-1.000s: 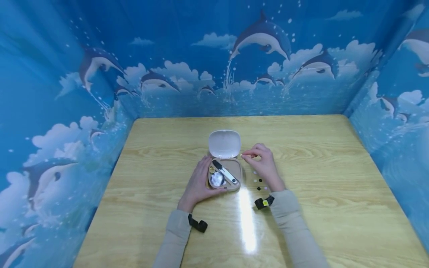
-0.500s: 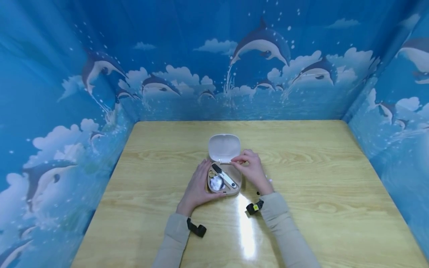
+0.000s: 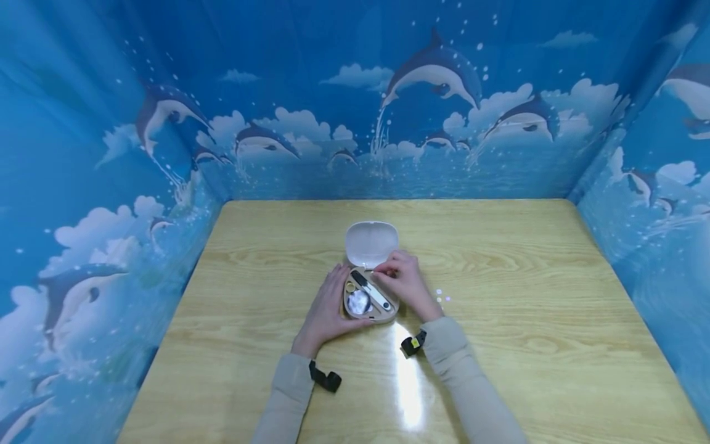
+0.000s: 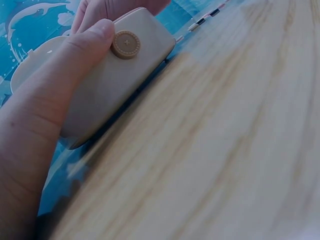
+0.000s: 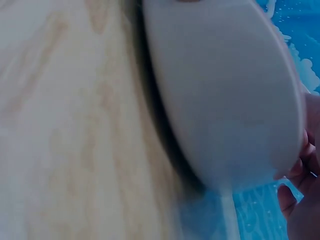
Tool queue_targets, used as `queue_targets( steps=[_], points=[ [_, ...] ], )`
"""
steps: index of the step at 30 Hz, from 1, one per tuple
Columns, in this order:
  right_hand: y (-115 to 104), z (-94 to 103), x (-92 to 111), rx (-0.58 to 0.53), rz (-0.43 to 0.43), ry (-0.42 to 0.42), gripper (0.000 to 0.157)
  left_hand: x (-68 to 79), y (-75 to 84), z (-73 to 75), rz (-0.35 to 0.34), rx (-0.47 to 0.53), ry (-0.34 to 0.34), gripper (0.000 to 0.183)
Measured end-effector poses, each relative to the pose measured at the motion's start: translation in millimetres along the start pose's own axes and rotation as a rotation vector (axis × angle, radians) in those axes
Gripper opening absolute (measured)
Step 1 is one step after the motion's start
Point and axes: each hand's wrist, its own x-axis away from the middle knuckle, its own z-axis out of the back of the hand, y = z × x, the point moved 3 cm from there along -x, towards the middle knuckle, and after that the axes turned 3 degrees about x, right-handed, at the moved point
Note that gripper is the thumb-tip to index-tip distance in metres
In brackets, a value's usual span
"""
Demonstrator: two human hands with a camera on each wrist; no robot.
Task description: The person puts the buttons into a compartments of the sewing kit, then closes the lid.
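Note:
An open beige sewing kit case [image 3: 393, 316] stands on the table with its white lid [image 3: 371, 243] raised at the back. My left hand [image 3: 327, 308] grips its left side, the thumb along the front near a round brown button-shaped latch [image 4: 126, 45]. In the case lie a white tool with a black end [image 3: 373, 292], a shiny round silvery thing [image 3: 359, 302] and a small gold ring-shaped piece [image 3: 350, 287]. My right hand [image 3: 407, 280] is over the case's back right corner, thumb and forefinger pinching a tiny pale piece, too small to identify.
Several tiny discs [image 3: 448, 298] lie on the wooden table [image 3: 527, 308] right of the case; my right forearm hides part of that spot. A blue dolphin-print curtain [image 3: 333, 92] surrounds the table's back and sides.
My right hand has moved left and toward me, from beside the lid to over the case, still pinching the tiny piece. My left hand keeps its grip on the case.

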Motion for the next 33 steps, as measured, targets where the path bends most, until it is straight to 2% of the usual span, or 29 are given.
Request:
queue_targets(
  steps=[9,21,29,33],
  points=[
    [-2,-9.3,0,0.072,0.036,0.015,0.008,1.0,-2.1,-0.9,0.010,-0.003,-0.009,0.126],
    [-3,-15.1,1,0.090,0.026,0.062,0.007,0.9,-2.3,-1.7,0.031,0.009,-0.022,0.123],
    [-2,-17.8,1,0.112,0.044,0.110,0.009,0.8,-1.9,-1.6,0.021,0.008,-0.014,0.123],
    [-2,-18.3,2,0.102,0.042,0.108,0.009,1.2,-1.7,-1.0,0.015,0.006,-0.010,0.123]
  ],
)
